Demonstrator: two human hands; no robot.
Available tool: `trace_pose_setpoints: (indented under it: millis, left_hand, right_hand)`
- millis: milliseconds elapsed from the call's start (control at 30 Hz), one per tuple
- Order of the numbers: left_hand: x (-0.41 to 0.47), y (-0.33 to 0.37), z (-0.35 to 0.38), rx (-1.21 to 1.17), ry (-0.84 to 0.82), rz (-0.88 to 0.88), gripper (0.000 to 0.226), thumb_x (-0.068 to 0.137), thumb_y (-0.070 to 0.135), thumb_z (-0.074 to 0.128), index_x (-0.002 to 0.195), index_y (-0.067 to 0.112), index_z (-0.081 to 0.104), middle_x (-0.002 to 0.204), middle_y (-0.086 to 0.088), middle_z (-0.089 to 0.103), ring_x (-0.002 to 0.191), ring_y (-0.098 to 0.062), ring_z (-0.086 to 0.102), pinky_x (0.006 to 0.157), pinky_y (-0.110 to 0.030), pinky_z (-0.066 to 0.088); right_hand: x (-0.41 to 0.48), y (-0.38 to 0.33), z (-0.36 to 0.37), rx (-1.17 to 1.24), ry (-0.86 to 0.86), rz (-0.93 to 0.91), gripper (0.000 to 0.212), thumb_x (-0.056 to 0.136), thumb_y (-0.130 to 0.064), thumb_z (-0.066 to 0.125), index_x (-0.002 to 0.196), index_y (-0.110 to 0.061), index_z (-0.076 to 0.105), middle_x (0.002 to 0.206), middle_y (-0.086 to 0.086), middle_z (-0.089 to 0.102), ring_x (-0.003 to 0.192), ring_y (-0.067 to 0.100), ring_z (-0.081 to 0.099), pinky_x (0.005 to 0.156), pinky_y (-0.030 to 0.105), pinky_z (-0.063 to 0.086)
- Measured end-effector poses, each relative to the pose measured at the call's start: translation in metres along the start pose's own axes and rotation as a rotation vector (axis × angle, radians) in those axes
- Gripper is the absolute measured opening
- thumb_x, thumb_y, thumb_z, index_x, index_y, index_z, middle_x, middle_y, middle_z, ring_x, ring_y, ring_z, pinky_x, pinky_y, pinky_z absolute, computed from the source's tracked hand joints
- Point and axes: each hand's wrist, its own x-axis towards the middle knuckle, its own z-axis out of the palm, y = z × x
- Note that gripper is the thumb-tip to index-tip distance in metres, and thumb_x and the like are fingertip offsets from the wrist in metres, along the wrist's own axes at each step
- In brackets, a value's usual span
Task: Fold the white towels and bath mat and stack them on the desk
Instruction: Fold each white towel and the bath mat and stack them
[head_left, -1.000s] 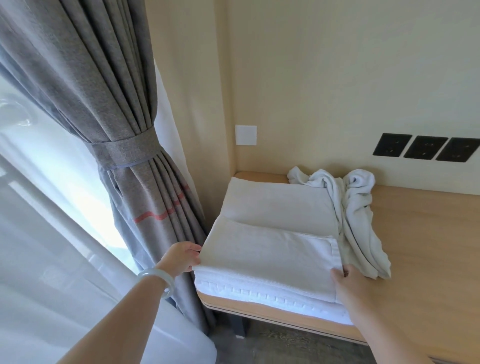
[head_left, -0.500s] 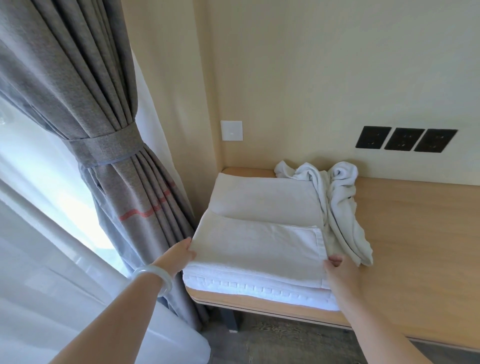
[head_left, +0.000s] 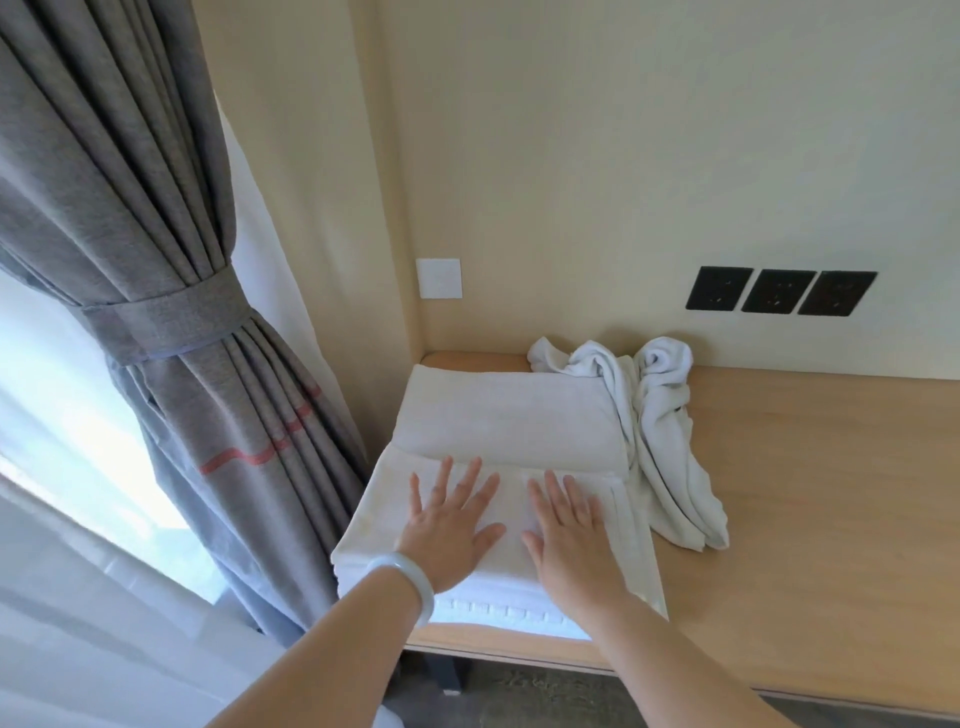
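The side edges of the top folded towel (head_left: 387, 512) are no longer gripped; the left hand (head_left: 448, 527) and right hand (head_left: 569, 538) are now pressed flat on it, fingers spread, at the desk's (head_left: 810, 509) front left corner. This fold is judged done; the crumpled towel (head_left: 670, 457) alongside is not yet folded.

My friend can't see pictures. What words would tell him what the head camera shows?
A person's left hand and right hand press flat on the front folded white towel of a stack on a light wooden desk. A crumpled white towel lies right of the stack; a tied grey curtain hangs at the left.
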Motion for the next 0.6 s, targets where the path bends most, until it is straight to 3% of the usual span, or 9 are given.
trace_pose_setpoints:
  millis: [67,100,167,233,300,400,500,600]
  left_hand:
    - [0.0,-0.011,0.011,-0.059,-0.008,-0.083,0.092,0.065,0.077,-0.021,0.149,0.043,-0.017,0.158,0.012,-0.025,0.147,-0.028,-0.021,0.113,-0.058,-0.013]
    - [-0.001,-0.019,0.017,-0.07,0.004,-0.11,0.093,0.062,0.08,-0.024,0.148,0.044,-0.02,0.157,0.013,-0.026,0.147,-0.027,-0.022,0.113,-0.058,-0.013]
    - [-0.006,-0.034,0.024,-0.07,0.049,-0.149,0.093,0.061,0.084,-0.026,0.146,0.045,-0.023,0.156,0.013,-0.027,0.146,-0.023,-0.024,0.115,-0.054,-0.015]
    - [-0.008,-0.044,0.029,-0.074,0.086,-0.169,0.09,0.065,0.084,-0.025,0.146,0.046,-0.022,0.156,0.014,-0.025,0.145,-0.02,-0.025,0.115,-0.051,-0.018]
    - [-0.008,-0.046,0.032,-0.075,0.113,-0.191,0.085,0.075,0.083,-0.015,0.15,0.044,-0.011,0.159,0.012,-0.013,0.146,-0.02,-0.016,0.114,-0.05,-0.017]
    - [-0.01,-0.043,0.032,-0.049,0.02,-0.223,0.073,0.091,0.075,0.011,0.154,0.036,0.017,0.159,0.003,0.024,0.146,-0.027,0.019,0.113,-0.051,-0.007]
    - [-0.008,-0.041,0.028,-0.035,0.004,-0.218,0.07,0.094,0.07,0.017,0.146,0.029,0.041,0.147,0.0,0.047,0.134,-0.029,0.045,0.108,-0.054,0.01]
    - [0.004,-0.036,0.024,-0.042,0.052,-0.198,0.068,0.095,0.066,0.014,0.135,0.028,0.053,0.138,0.001,0.057,0.13,-0.024,0.046,0.101,-0.053,0.024]
  right_hand:
    - [0.004,0.015,0.014,0.002,-0.029,0.09,0.109,0.06,-0.07,-0.042,0.153,-0.023,-0.009,0.156,0.003,-0.023,0.147,0.024,-0.019,0.113,0.036,-0.021]
    - [0.004,0.022,0.018,-0.001,-0.025,0.128,0.106,0.066,-0.072,-0.036,0.154,-0.021,-0.004,0.159,0.007,-0.016,0.148,0.024,-0.012,0.113,0.036,-0.018]
    - [0.002,0.031,0.022,-0.04,-0.025,0.168,0.088,0.089,-0.07,-0.008,0.152,-0.016,0.021,0.16,0.012,0.016,0.148,0.025,0.012,0.114,0.036,0.0]
    - [-0.002,0.034,0.025,-0.006,-0.056,0.2,0.073,0.098,-0.062,0.012,0.147,-0.013,0.036,0.154,0.012,0.032,0.143,0.023,0.024,0.112,0.037,0.012]
    - [-0.002,0.032,0.026,0.016,-0.048,0.186,0.071,0.098,-0.06,0.015,0.147,-0.013,0.036,0.154,0.012,0.032,0.142,0.022,0.023,0.112,0.037,0.014]
    - [-0.002,0.031,0.028,0.026,-0.05,0.171,0.072,0.098,-0.061,0.014,0.146,-0.013,0.039,0.153,0.011,0.035,0.142,0.021,0.025,0.112,0.037,0.014]
    - [0.0,0.033,0.02,0.082,-0.107,0.176,0.083,0.094,-0.067,0.006,0.143,-0.011,0.043,0.15,0.012,0.039,0.141,0.016,0.02,0.114,0.03,0.007]
    - [0.009,0.04,0.005,0.336,-0.066,0.153,0.123,0.059,-0.09,-0.019,0.154,-0.018,0.01,0.162,0.002,0.004,0.145,0.009,-0.01,0.114,0.019,-0.009]
